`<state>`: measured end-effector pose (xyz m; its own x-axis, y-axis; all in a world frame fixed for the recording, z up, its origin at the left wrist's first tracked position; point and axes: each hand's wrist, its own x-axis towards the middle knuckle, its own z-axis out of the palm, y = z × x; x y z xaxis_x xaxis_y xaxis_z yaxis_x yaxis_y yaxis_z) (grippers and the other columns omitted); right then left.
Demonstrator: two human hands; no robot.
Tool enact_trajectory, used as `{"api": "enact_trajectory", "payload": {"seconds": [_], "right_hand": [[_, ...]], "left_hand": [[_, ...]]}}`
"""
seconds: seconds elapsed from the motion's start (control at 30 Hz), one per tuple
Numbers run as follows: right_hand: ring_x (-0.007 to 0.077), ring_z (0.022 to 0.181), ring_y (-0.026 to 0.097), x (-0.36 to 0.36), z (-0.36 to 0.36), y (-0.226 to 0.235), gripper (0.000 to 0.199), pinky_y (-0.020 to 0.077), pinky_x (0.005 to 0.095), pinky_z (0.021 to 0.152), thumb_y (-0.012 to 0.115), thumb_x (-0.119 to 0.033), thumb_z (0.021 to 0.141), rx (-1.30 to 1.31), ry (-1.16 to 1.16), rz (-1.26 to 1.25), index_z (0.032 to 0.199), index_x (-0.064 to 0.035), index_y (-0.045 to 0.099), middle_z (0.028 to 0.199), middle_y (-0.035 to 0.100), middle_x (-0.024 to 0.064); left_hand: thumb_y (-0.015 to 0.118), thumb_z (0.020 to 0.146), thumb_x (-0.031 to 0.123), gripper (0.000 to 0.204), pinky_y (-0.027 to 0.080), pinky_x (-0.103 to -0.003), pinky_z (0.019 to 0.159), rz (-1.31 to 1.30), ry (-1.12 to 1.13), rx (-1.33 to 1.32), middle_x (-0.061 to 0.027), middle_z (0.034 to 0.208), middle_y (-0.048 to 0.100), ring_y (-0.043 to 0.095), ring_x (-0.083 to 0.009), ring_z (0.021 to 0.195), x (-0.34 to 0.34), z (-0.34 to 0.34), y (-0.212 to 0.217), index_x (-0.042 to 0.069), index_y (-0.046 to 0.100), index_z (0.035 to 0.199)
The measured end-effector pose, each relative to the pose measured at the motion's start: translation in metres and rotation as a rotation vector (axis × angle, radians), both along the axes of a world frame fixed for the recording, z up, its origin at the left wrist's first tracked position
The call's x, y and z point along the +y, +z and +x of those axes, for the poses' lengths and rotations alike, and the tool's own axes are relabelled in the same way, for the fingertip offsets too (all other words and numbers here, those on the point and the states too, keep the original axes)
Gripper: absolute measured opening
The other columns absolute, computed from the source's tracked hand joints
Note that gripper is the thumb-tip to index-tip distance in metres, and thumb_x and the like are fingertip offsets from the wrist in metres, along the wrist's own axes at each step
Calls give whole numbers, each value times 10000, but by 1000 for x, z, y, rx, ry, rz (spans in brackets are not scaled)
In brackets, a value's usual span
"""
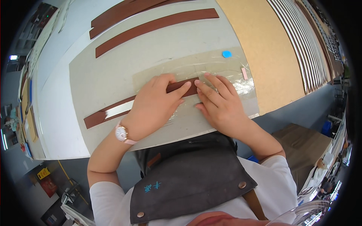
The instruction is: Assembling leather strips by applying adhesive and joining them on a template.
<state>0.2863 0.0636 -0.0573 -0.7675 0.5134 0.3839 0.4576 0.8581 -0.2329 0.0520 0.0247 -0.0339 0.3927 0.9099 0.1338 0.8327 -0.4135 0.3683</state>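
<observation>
A long brown strip (94, 120), leather-like, lies slantwise on the grey board before me. A narrower white strip (120, 109) shows along its middle, and its brown edge appears folded over toward the right. My left hand (152, 103), with a watch at the wrist, grips the brown strip near its right part, thumb on top and fingers at the far edge. My right hand (222, 101) rests at the strip's right end, one fingertip touching it, the other fingers stretched apart and the thumb nearer me. The left hand covers part of the strip.
Beyond my hands lie another brown strip (158, 30) and several overlapping ones (124, 13). A clear film (151, 75) covers part of the grey board (90, 79). A blue lump (226, 54) and a pink piece (244, 73) sit right. Striped rows (301, 45) lie on the tan board (264, 56).
</observation>
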Motion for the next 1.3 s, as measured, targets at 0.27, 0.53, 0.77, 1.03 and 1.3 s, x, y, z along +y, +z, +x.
{"api": "enact_trajectory", "payload": {"seconds": [0.27, 0.53, 0.77, 1.03, 1.3], "right_hand": [[340, 1274, 556, 1, -2, 5, 327, 436, 517, 1091, 771, -165, 839, -25, -20, 14, 1073, 61, 736, 1308, 657, 143], [354, 1235, 575, -4, -9, 10, 352, 444, 523, 1084, 777, -158, 830, -83, -34, 52, 1071, 93, 723, 1293, 658, 180], [390, 1241, 574, -10, -17, 9, 430, 458, 525, 1080, 782, -187, 802, -124, -28, 88, 1060, 144, 692, 1274, 640, 270], [450, 1285, 540, -27, -39, 6, 563, 425, 547, 1112, 709, -309, 881, -250, -66, 82, 1173, 167, 637, 1359, 565, 346], [443, 1280, 540, -25, -47, 4, 616, 423, 549, 1109, 712, -380, 903, -161, -59, 2, 1260, 113, 619, 1386, 558, 332]], "left_hand": [[746, 836, 46, 344, 550, -386, 885, 85, -7, -92, -102, 1262, 655, 629, -291, 1047, -15, -19, 2, 104, 755, 1175], [716, 805, 36, 347, 551, -364, 853, 138, -3, -20, -107, 1229, 658, 625, -268, 1010, -21, -24, -5, 86, 756, 1146], [762, 844, 90, 273, 564, -363, 801, 135, 63, -84, -76, 1165, 684, 647, -258, 943, -21, -23, -8, 147, 791, 1110], [803, 792, 78, 261, 567, -369, 798, 136, 46, -188, -61, 1137, 712, 663, -255, 947, -15, -33, -18, 130, 793, 1048], [816, 750, 95, 286, 560, -345, 764, 229, 65, -55, -29, 1106, 721, 623, -237, 958, -23, -29, -10, 92, 780, 1035]]}}
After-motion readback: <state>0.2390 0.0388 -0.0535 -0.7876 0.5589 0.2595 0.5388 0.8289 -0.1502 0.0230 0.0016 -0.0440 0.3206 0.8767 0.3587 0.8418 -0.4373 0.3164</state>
